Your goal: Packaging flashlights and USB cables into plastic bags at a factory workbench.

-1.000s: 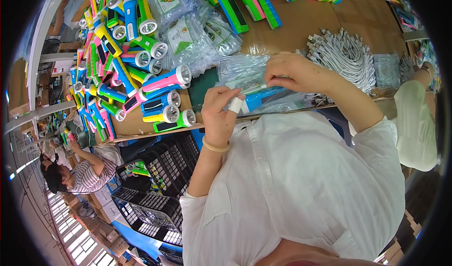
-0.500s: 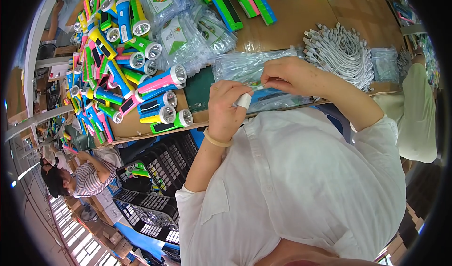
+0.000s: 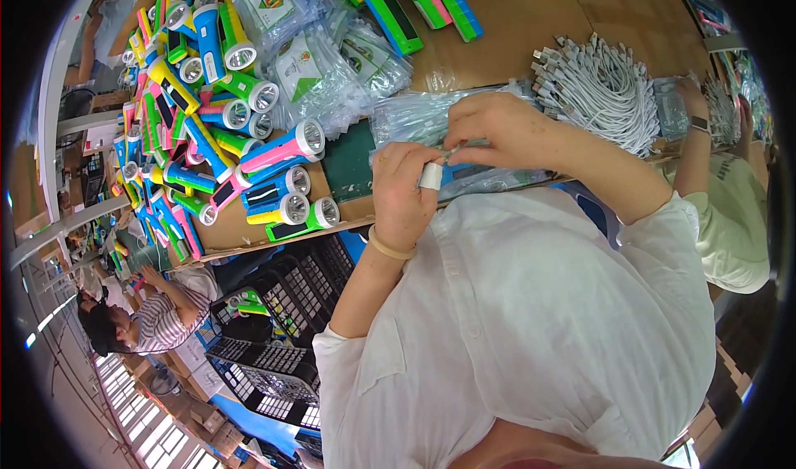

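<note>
My left hand (image 3: 404, 194) and my right hand (image 3: 503, 129) meet over the near edge of the table, fingers pinched together. What lies between the fingertips is too small and covered to name. A small white piece (image 3: 430, 176) shows at the thumb of my left hand; whether it is held or wrapped round the thumb I cannot tell. Just beyond and under the hands lie clear plastic bags (image 3: 410, 117). To the right of them rests a pile of white charging cables (image 3: 604, 96). Coloured flashlights (image 3: 278, 152) with silver reflectors are heaped to the left.
Flat bags with printed cards (image 3: 311, 75) lie behind my hands, and more flashlights (image 3: 388, 14) along the far side of the cardboard-covered table (image 3: 531, 29). Black plastic crates (image 3: 278, 361) stand below at left. At right a co-worker's forearm (image 3: 695, 150) reaches over the table; another person (image 3: 157, 320) works far left.
My right hand has shifted slightly left, closer to my left hand, and the greenish bit between the fingers is now covered. The right-hand co-worker's forearm with a dark wristband has reached in.
</note>
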Tool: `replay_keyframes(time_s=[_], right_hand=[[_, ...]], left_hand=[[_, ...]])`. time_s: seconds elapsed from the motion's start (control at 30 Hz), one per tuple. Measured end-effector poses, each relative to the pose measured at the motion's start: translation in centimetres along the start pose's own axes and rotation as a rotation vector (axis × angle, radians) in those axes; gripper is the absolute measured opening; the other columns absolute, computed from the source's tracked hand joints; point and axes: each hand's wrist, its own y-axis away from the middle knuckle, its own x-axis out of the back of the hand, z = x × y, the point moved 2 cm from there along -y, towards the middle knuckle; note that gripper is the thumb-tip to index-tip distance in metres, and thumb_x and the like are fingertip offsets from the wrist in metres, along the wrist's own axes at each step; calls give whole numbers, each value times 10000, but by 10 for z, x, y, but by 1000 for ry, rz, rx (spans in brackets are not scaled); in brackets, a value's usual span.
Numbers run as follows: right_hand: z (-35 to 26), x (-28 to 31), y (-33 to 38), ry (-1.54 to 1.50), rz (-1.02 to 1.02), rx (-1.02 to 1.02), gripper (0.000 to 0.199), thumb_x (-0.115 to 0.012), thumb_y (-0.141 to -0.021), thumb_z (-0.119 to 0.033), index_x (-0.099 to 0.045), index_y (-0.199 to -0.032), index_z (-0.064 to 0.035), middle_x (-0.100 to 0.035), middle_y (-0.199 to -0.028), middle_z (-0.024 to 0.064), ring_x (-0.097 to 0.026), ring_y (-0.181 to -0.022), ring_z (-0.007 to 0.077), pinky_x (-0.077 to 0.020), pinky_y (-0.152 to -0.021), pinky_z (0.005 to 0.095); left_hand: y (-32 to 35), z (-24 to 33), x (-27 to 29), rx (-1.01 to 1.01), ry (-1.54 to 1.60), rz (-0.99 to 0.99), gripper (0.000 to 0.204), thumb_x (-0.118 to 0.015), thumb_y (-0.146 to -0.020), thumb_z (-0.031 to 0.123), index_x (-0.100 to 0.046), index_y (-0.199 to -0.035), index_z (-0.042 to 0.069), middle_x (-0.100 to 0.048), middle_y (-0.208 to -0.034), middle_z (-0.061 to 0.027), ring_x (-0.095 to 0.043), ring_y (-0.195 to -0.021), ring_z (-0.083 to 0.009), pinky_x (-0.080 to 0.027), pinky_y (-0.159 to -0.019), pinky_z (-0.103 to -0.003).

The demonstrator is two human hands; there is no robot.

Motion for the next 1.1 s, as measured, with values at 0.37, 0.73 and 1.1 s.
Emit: replay_keyframes(time_s=[0.37, 0.73, 1.1], right_hand=[[6, 17, 21, 78, -133, -131, 111, -707, -865, -148, -686, -909, -48, -672, -855, 95, -659, -819, 320, -516, -723, 432], [2, 14, 25, -917, 320, -17, 88, -555, -1042, -116, -531, -1090, -46, -608, -985, 20, -627, -878, 97, -534, -739, 280], [-43, -2, 14, -883, 676, 263, 222, -578, -1011, -34, -547, -1228, 6, -671, -1171, 114, -678, -1045, 182, -558, -877, 324]], left_hand=[[-2, -4, 1, 72, 71, 47, 143, -687, -751, -13, -685, -879, 50, -647, -875, -77, -595, -890, -291, -439, -879, -397], [-17, 15, 16, 482, 863, 201, 764, -755, -878, 116, -351, -1520, 23, -448, -1418, -122, -471, -1285, -244, -399, -1074, -373], [-60, 45, 46, 279, 704, 292, 632, -748, -873, 186, -502, -1391, -81, -585, -1318, -177, -583, -1188, -235, -448, -1033, -352]])
